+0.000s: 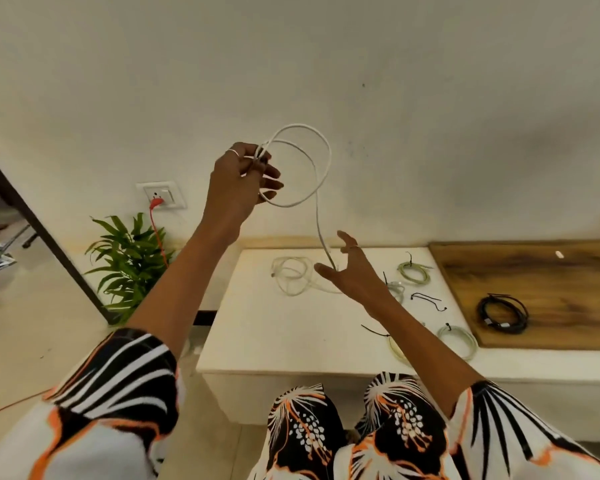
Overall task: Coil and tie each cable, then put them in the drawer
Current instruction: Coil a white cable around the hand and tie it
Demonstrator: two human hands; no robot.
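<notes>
Soft, even indoor light; wide-angle bending at the edges, slight overall blur, perhaps from compression.

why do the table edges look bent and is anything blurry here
Head view: wide-angle lens bows the white table edges and wall line; the white cable in the left hand stays sharp, the loose cable pile looks soft; soft shadow darkens the wall at right.

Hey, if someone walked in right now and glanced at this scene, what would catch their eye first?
The left hand, raised high against the wall, pinches white cable loops, and a strand trails down past the open right hand to the loose rest on the white table. Next, green coils already tied lie on the table to the right, with a black coil on the wooden board.
</notes>
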